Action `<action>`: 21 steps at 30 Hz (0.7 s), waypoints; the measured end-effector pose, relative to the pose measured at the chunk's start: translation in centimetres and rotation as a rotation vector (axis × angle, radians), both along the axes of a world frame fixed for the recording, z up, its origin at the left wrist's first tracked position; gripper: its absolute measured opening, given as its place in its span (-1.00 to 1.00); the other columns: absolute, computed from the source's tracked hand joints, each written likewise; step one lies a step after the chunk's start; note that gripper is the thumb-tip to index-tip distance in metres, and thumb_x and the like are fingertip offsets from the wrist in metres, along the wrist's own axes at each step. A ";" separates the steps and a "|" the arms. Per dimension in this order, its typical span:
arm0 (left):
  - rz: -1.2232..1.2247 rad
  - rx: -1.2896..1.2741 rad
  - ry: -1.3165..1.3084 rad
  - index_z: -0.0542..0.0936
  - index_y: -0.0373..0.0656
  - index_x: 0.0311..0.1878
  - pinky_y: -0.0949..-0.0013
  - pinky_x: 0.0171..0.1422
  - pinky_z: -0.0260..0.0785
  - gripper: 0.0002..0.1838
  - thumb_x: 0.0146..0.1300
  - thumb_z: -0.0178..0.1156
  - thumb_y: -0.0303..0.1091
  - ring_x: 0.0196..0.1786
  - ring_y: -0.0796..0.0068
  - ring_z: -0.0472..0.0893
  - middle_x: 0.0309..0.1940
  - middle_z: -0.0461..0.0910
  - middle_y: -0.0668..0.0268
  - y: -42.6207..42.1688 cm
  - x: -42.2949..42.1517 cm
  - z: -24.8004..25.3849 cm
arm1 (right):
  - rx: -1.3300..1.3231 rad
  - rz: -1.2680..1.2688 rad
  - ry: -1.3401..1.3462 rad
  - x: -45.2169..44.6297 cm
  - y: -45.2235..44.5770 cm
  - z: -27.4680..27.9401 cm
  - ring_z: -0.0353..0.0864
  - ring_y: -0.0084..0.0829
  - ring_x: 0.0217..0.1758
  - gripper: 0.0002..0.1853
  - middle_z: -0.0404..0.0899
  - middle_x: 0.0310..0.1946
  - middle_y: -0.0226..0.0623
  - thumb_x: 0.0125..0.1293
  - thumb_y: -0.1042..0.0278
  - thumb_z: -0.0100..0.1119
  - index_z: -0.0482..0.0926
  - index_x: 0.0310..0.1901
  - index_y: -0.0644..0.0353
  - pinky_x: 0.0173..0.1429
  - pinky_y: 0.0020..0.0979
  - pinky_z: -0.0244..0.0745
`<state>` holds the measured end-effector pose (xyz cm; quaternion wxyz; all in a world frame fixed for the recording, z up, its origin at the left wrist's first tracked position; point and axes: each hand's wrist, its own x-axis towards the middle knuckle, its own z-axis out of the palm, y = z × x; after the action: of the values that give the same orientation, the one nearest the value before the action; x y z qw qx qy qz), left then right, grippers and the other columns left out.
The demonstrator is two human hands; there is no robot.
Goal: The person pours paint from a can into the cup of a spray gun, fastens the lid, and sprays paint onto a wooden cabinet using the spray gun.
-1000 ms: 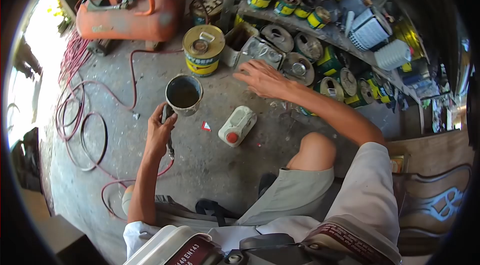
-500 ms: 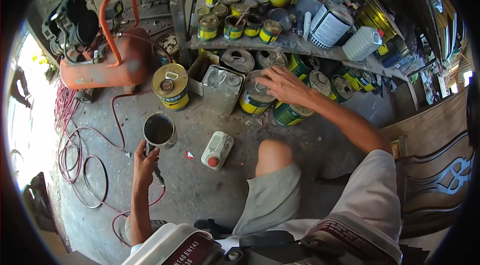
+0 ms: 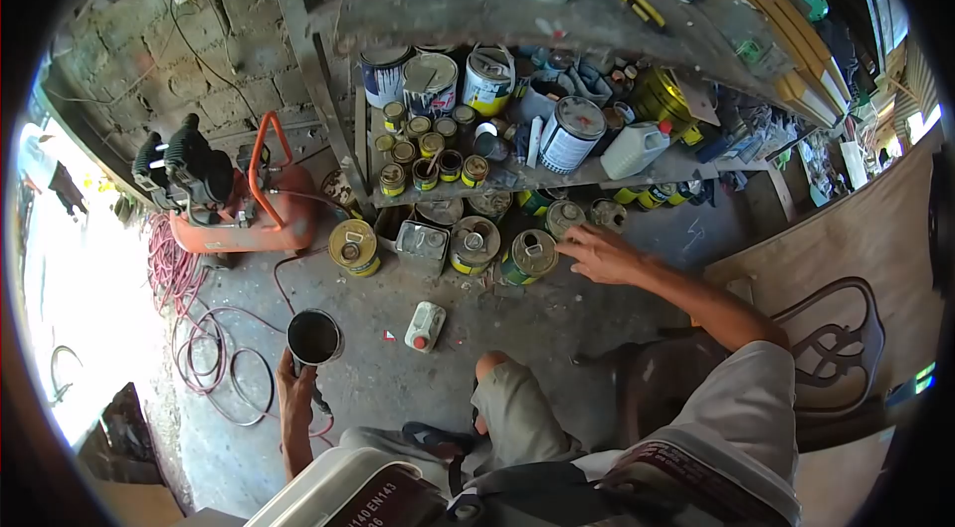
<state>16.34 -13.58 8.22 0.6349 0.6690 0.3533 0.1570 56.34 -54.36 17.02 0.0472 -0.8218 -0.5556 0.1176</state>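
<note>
My left hand (image 3: 293, 390) is closed around what looks like a paint spray gun (image 3: 316, 340), its round open cup tipped toward me with dark contents inside. A red hose (image 3: 323, 424) runs from below that hand. My right hand (image 3: 605, 258) reaches out, fingers partly spread and holding nothing, beside the lid of a green and yellow paint can (image 3: 530, 256). I cannot tell whether the fingertips touch it. More paint cans (image 3: 475, 243) and a square metal tin (image 3: 422, 246) stand alongside on the floor.
An orange air compressor (image 3: 244, 218) stands at the left near coiled red hose (image 3: 214, 343). A white bottle (image 3: 426, 326) lies on the floor. Small cans crowd the lower shelf (image 3: 398, 197), beneath an upper shelf (image 3: 468, 4). A carved wooden chair (image 3: 846, 343) is at the right.
My view has tilted up, bringing the upper shelf into sight. My right hand has moved right, from above one can to beside another. The left hand keeps its hold on the spray gun.
</note>
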 end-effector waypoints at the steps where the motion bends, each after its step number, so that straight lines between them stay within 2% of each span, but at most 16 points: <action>1: 0.008 -0.020 0.002 0.59 -0.17 -0.04 0.49 -0.35 0.12 -0.71 0.21 0.26 -0.26 -0.42 0.69 0.27 -0.50 0.37 0.53 -0.6 -0.3 2.2 | 0.019 -0.033 0.071 -0.3 0.3 3.2 0.53 -0.16 0.08 -0.62 0.46 -0.01 -0.20 0.19 0.39 0.30 0.55 0.06 0.16 0.10 -0.18 0.48; 5: 0.024 -0.040 0.032 0.58 -0.16 -0.04 0.50 -0.36 0.11 -0.74 0.25 0.25 -0.29 -0.42 0.73 0.26 -0.50 0.36 0.54 -2.5 -1.2 8.8 | 0.468 -0.103 -0.124 1.8 6.3 17.6 0.59 -0.14 -0.07 -0.79 0.53 -0.16 -0.17 0.24 0.40 0.23 0.58 -0.09 0.19 -0.01 -0.17 0.52; 7: 0.037 -0.037 0.062 0.58 -0.17 -0.06 0.50 -0.37 0.10 -0.77 0.25 0.24 -0.31 -0.42 0.74 0.26 -0.50 0.35 0.54 -3.6 -1.5 11.7 | 0.559 -0.238 -0.131 6.0 10.2 23.5 0.60 -0.09 -0.09 -0.82 0.53 -0.15 -0.16 0.25 0.41 0.23 0.57 -0.12 0.17 -0.03 -0.15 0.51; 10: 0.085 -0.078 0.096 0.57 -0.21 -0.11 0.49 -0.40 0.11 -0.80 0.26 0.23 -0.33 -0.44 0.73 0.27 -0.51 0.36 0.53 -5.1 -1.7 14.9 | 0.696 -0.207 -0.352 16.0 14.9 25.0 0.57 0.03 -0.01 -0.76 0.56 -0.10 -0.07 0.24 0.35 0.28 0.56 -0.08 0.17 0.04 -0.11 0.48; 12: 0.109 -0.065 0.113 0.57 -0.25 -0.08 0.49 -0.35 0.18 -0.77 0.26 0.23 -0.35 -0.40 0.72 0.33 -0.48 0.43 0.51 -6.0 -2.4 15.3 | 0.555 -0.257 -0.367 20.9 17.5 25.0 0.58 0.05 0.02 -0.58 0.59 -0.07 -0.01 0.18 0.13 0.38 0.55 -0.04 0.21 0.08 -0.11 0.48; 15: 0.158 -0.078 0.111 0.58 -0.24 0.03 0.51 -0.30 0.23 -0.69 0.24 0.24 -0.36 -0.37 0.72 0.36 -0.43 0.47 0.49 -7.3 -2.5 17.0 | 0.242 -0.474 -0.181 24.2 20.1 24.7 0.59 -0.12 0.04 -0.38 0.59 -0.03 -0.03 0.10 -0.11 0.43 0.53 0.01 0.24 0.10 -0.16 0.45; 17: 0.208 -0.115 0.117 0.57 -0.23 0.11 0.52 -0.27 0.27 -0.62 0.23 0.26 -0.37 -0.35 0.71 0.39 -0.36 0.51 0.47 -8.1 -2.8 18.0 | 0.298 -0.470 -0.112 26.8 20.6 23.1 0.60 -0.16 0.02 -0.26 0.60 -0.08 0.01 0.01 -0.21 0.48 0.50 0.02 0.26 0.09 -0.20 0.45; 18: 0.225 -0.166 0.140 0.56 -0.22 0.15 0.51 -0.22 0.29 -0.60 0.23 0.26 -0.37 -0.30 0.68 0.42 -0.31 0.54 0.45 -8.4 -2.9 18.6 | 0.255 -0.480 -0.051 27.6 20.8 23.1 0.59 -0.13 0.01 -0.29 0.58 -0.09 0.03 0.03 -0.17 0.47 0.48 0.00 0.26 0.09 -0.20 0.44; 19: 0.243 -0.217 0.162 0.55 -0.21 0.18 0.51 -0.16 0.32 -0.57 0.23 0.26 -0.38 -0.26 0.66 0.45 -0.26 0.57 0.43 -8.6 -3.1 19.1 | 0.173 -0.470 -0.109 26.7 21.0 24.4 0.58 -0.13 0.04 -0.31 0.57 -0.05 0.06 0.03 -0.15 0.47 0.47 -0.03 0.28 0.12 -0.21 0.43; 21: 0.267 -0.255 0.202 0.53 -0.20 0.20 0.48 -0.04 0.34 -0.56 0.23 0.25 -0.41 -0.18 0.61 0.49 -0.21 0.59 0.41 -9.1 -3.4 20.4 | 0.281 -0.429 -0.219 27.3 20.5 24.0 0.57 -0.06 0.10 -0.31 0.56 0.00 0.09 0.06 -0.11 0.44 0.48 0.02 0.33 0.14 -0.21 0.44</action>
<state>12.92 -22.64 28.58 0.6493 0.5427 0.5177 0.1260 83.68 -33.83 40.99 0.1242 -0.9139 -0.3813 -0.0630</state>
